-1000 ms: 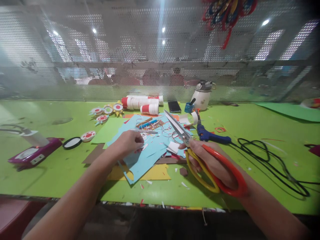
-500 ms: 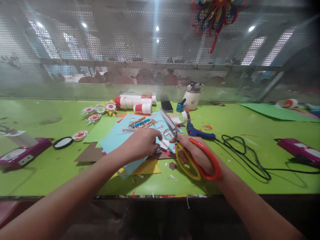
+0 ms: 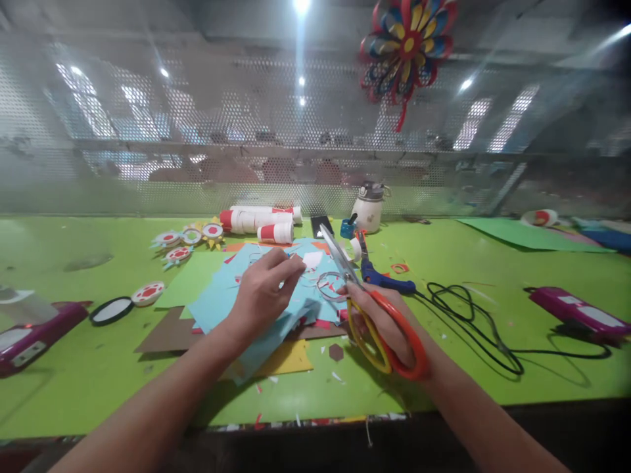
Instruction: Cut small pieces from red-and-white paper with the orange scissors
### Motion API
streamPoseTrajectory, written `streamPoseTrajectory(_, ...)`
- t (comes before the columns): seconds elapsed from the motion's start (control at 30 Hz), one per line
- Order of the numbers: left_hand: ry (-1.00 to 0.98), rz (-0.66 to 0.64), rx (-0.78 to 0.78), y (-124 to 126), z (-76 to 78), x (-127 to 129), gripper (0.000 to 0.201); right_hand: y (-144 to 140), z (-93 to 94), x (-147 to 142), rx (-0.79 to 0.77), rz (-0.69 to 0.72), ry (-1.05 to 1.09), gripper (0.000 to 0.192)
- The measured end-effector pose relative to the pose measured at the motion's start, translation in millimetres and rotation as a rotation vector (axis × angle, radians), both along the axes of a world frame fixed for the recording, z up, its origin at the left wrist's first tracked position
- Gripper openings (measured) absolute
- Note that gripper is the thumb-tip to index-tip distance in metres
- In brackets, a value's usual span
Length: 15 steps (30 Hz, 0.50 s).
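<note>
**Hands over blue paper, scissors in the right**

Reached forward with the left hand point(image 3: 261, 292), palm down, forearm stretched in from the lower left, fingers curled and pinched over the blue paper point(image 3: 221, 299). Could not tell whether a scrap sat between the fingertips. Lay spread at the middle of the green table point(image 3: 73, 387), that blue paper, atop brown and yellow sheets.

Gripped the scissors point(image 3: 367, 309) with the right hand point(image 3: 389, 325), fingers through the orange and yellow loops, wrist low near the table's front edge, forearm running in from the lower right. Pointed up and left toward the far side, blades closed or nearly so, tips above the paper pile.

Rested just right of the blades: a blue glue gun point(image 3: 382, 279), black cord point(image 3: 473, 315) trailing right. Stood behind the pile: red-and-white rolls point(image 3: 261, 223).
</note>
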<state>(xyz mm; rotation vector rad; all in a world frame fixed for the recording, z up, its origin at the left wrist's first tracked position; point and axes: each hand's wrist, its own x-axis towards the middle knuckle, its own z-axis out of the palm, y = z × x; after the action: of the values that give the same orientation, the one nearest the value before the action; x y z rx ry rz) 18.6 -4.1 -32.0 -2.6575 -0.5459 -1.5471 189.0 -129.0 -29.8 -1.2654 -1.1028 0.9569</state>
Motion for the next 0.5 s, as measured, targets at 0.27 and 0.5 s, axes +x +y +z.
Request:
streamPoseTrajectory(0.27, 0.022, -0.098, 0.274, -3.0, -2.1, -16.2, 0.038, 10.6, 25.5, -4.5, 0.059, 0.032, 0.066, 0.026)
streamPoseTrajectory(0.5, 0.037, -0.189, 0.003, -11.7, -6.4, -8.3, 0.030, 23.1, 29.0, -16.0, 0.089, 0.024, 0.027, 0.018)
